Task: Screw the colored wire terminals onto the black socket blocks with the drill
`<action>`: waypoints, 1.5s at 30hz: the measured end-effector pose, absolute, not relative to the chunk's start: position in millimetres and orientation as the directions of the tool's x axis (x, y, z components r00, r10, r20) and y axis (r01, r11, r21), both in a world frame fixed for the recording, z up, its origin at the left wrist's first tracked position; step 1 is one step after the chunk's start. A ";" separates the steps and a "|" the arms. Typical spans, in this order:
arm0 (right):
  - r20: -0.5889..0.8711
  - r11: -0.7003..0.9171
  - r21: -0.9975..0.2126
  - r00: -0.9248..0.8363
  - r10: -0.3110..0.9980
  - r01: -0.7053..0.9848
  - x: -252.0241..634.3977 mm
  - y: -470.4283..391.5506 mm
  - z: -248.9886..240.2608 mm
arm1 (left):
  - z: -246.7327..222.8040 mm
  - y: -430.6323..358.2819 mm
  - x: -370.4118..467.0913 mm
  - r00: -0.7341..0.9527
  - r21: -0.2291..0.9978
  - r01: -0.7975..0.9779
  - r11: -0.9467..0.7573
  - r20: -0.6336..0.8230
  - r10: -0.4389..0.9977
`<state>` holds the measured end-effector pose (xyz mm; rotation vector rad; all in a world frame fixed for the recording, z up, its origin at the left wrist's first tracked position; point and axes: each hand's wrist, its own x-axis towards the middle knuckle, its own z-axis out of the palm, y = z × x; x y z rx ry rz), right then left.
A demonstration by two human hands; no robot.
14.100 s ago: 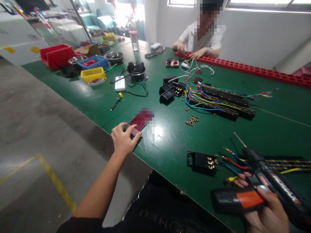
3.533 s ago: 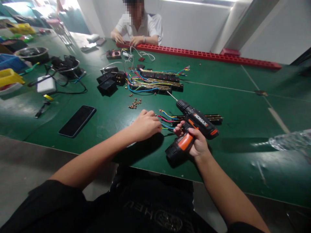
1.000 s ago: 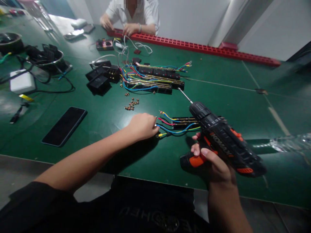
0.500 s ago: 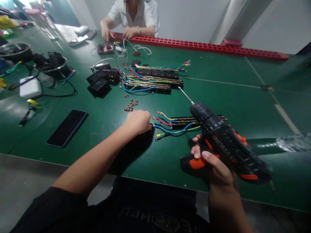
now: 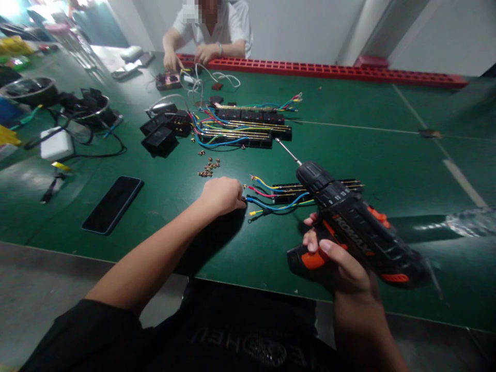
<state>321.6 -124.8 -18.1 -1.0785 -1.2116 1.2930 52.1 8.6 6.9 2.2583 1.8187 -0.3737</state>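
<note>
My right hand [image 5: 337, 258] is wrapped round the grip of a black and orange cordless drill [image 5: 349, 222]. Its long bit points up and left, above the green tabletop. My left hand [image 5: 223, 195] is closed at the end of a blue wire [image 5: 271, 207]; the fingertips pinch around its terminal, mostly hidden by the hand. That wire belongs to a black terminal strip [image 5: 284, 192] with brass bars and yellow, red and green wires, partly behind the drill. Several small copper-coloured screws [image 5: 209, 166] lie in a loose pile just beyond my left hand.
More wired strips [image 5: 240, 135] lie farther back, beside black plastic housings [image 5: 160, 139]. A phone [image 5: 113, 204] rests at left, near a white adapter [image 5: 56, 143] and metal bowls [image 5: 91, 106] of parts. Across the table, a person [image 5: 211, 36] works behind a red slotted rail [image 5: 310, 71].
The drill has shifted slightly left, its bit tip moving left with it. My left hand stays at the blue wire's end. The view has tilted a little.
</note>
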 end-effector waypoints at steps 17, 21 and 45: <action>0.002 -0.012 -0.985 -0.083 0.997 -0.171 323.0 -126.5 -20.2 | -10.1 -52.8 -7.5 0.387 0.040 0.922 -0.385 -0.116 0.915; 0.012 0.001 -0.992 -0.080 0.997 -0.130 323.1 -125.2 -19.9 | -6.0 -53.0 3.4 0.427 0.055 0.904 -0.423 -0.118 0.897; -0.040 -0.035 -0.957 0.013 0.999 -0.289 321.9 -121.6 -16.2 | 9.5 -24.1 71.3 0.647 0.096 0.761 -0.641 -0.183 0.741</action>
